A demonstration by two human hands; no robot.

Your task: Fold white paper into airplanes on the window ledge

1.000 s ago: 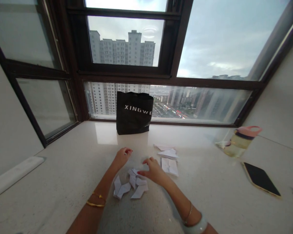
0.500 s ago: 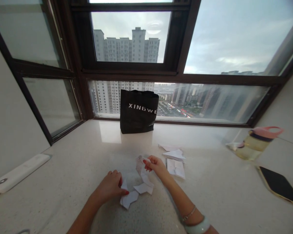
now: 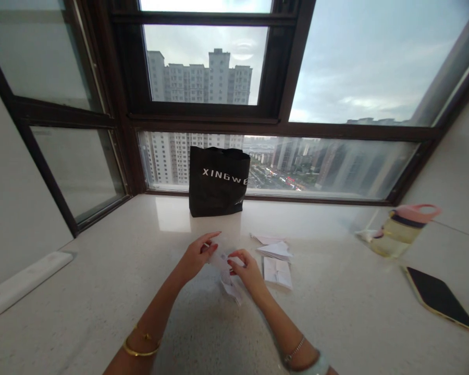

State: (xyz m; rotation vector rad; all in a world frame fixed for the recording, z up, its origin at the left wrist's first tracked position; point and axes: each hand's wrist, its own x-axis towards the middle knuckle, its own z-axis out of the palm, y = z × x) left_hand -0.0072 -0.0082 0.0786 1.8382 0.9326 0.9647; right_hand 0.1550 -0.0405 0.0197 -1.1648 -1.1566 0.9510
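Note:
My left hand (image 3: 197,256) is raised just over the counter, thumb and fingers pinching a thin white folded paper (image 3: 219,259). Facing it from the right, my right hand (image 3: 247,271) has its fingers curled at the other side of the same paper. Below the hands, more white folded paper (image 3: 230,290) reaches down toward the counter; blur hides whether it is joined to the held piece. Right of my right hand lie a creased square paper (image 3: 277,273) and several pointed folded papers (image 3: 275,250).
A black bag (image 3: 219,182) stands upright by the window. To the right are a bottle with a pink lid (image 3: 404,229) and a dark phone (image 3: 441,297). A long white device (image 3: 29,284) lies on the left of the pale speckled counter (image 3: 101,307).
My left hand has moved up and away from me, closer to my right hand. The folded paper pieces at the lower left have left that spot. The view has shifted slightly.

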